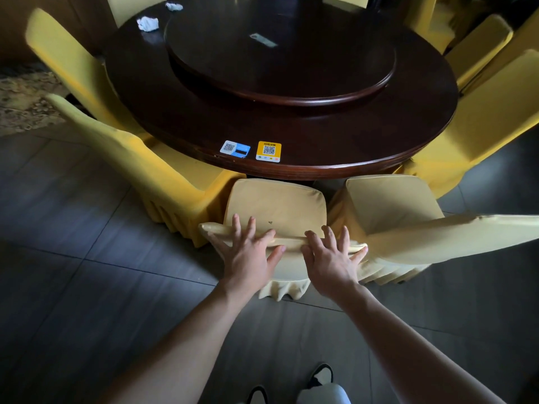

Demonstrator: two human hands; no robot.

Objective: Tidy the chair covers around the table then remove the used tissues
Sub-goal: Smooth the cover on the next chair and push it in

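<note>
Two hands work the nearest chair cover (275,207) at lower centre of the frame. The left hand (250,252) and right hand (331,258) both lie spread, fingers splayed, palms pressed on the top edge of the chair back, whose long axis runs left to right under them; neither pinches the cloth. The used tissues (148,23) sit crumpled at the upper left, on the far side of the round table (291,132), well apart from both hands. They lie up and to the left, so the left hand looks the nearer for that reach.
</note>
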